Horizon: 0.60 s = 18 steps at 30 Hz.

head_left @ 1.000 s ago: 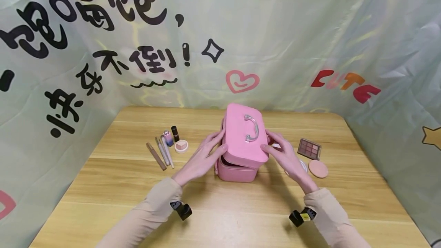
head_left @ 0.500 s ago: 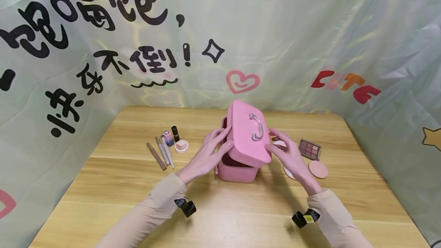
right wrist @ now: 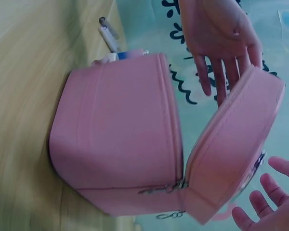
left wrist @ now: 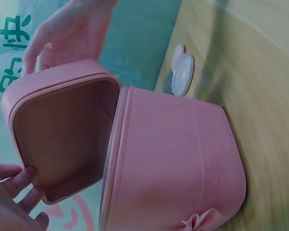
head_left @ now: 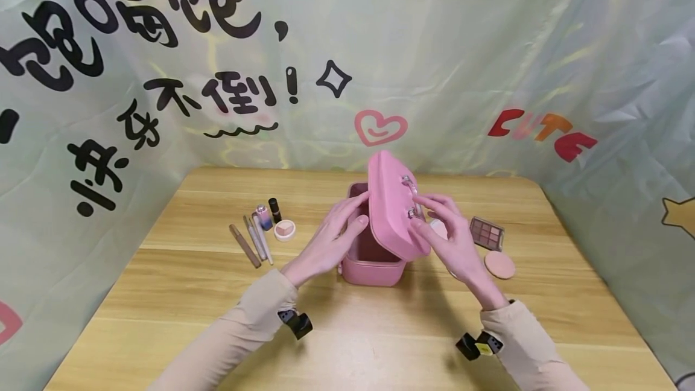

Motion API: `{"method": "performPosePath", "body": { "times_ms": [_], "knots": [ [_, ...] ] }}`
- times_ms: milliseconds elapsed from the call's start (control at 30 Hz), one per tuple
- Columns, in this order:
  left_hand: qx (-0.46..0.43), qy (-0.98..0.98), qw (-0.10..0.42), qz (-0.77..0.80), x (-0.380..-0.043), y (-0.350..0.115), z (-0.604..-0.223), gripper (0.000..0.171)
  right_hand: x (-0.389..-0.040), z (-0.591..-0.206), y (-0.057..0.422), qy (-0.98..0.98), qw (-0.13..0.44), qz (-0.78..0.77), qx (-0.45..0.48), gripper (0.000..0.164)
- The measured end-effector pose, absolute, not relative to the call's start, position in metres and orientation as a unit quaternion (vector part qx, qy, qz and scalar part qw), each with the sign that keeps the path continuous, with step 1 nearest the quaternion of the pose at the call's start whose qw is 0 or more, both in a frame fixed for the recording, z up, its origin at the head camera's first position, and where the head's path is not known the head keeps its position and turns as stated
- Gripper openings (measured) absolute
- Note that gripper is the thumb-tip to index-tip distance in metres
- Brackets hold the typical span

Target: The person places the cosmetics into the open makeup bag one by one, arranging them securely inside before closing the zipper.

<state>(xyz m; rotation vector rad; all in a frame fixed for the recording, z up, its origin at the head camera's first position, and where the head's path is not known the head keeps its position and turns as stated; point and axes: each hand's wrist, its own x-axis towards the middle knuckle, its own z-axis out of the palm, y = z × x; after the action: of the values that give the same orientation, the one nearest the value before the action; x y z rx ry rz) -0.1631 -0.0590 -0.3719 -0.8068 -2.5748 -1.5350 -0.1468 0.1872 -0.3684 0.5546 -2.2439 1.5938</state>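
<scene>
A pink cosmetic case stands on the wooden table, its zippered lid swung up and leaning to the right. Fingertips of my left hand touch the lid's raised left edge, the fingers fairly straight. My right hand is at the lid's outer face beside the silver handle, fingers spread and loosely bent. From the left wrist, the lid's bare lining shows. Zipper pulls hang at the hinge side in the right wrist view.
Left of the case lie a brown tube, slim pens, a purple-blue bottle, a black tube and a round compact. To the right are an eyeshadow palette and a round puff. A printed curtain surrounds the table.
The lid has tilted further up and to the right, widening the case's opening. My left hand has followed its edge rightward, and my right fingers now lie over the handle side.
</scene>
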Motion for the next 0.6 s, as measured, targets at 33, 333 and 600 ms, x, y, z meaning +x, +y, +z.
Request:
{"method": "performPosePath", "body": {
  "times_ms": [33, 333, 600],
  "knots": [
    [-0.263, -0.827, 0.02, -0.496, -0.163, -0.058, -0.372, 0.05, -0.146, -0.367, 0.186, -0.791, 0.167, 0.556, 0.195, 0.041],
    [-0.288, -0.815, 0.013, -0.502, -0.164, -0.051, -0.368, 0.048, -0.14, -0.356, 0.173, -0.813, 0.166, 0.538, 0.151, 0.049],
    [-0.313, -0.819, -0.005, -0.481, -0.164, -0.048, -0.367, 0.053, -0.141, -0.354, 0.168, -0.817, 0.183, 0.531, 0.13, 0.051]
  ]
}}
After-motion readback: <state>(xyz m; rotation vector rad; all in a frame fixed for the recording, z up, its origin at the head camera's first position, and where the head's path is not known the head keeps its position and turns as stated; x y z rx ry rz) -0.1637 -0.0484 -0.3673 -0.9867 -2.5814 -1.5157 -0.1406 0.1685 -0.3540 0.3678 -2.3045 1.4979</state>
